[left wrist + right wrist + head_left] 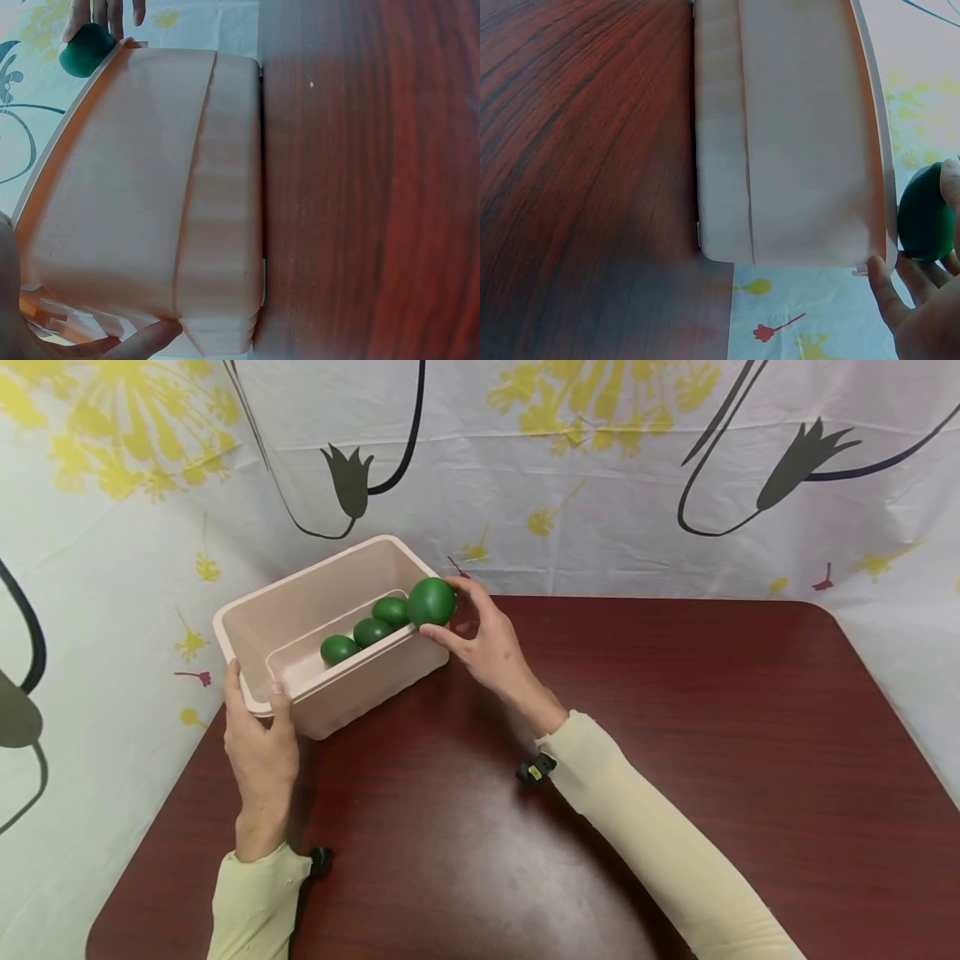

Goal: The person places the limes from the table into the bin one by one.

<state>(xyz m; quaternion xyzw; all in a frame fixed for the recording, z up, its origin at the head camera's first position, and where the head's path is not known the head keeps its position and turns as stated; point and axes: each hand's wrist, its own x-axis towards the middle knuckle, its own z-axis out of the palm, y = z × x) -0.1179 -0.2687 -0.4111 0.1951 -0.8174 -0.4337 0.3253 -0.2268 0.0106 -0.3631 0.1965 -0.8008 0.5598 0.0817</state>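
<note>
A pale pink plastic bin (pixel 367 681) stands at the left of the table. My left hand (pixel 258 747) grips its near left corner, thumb on the front side and fingers at the left end. Above the bin's right end, my right hand (pixel 491 647) pinches a smooth dark green oval fruit (pixel 431 602) between thumb and fingers. In the right wrist view, a fingertip (pixel 877 266) of that hand is right at the bin's rim beside the held green fruit (pixel 926 214). Inside the bin lie three similar green fruits (pixel 372 632) in a slanting row.
Under the bin is a dark red-brown wooden table (pixel 712 710), which stretches away to the right. A pale cloth (pixel 615 518) with yellow and grey plant prints hangs behind the table and along its left side.
</note>
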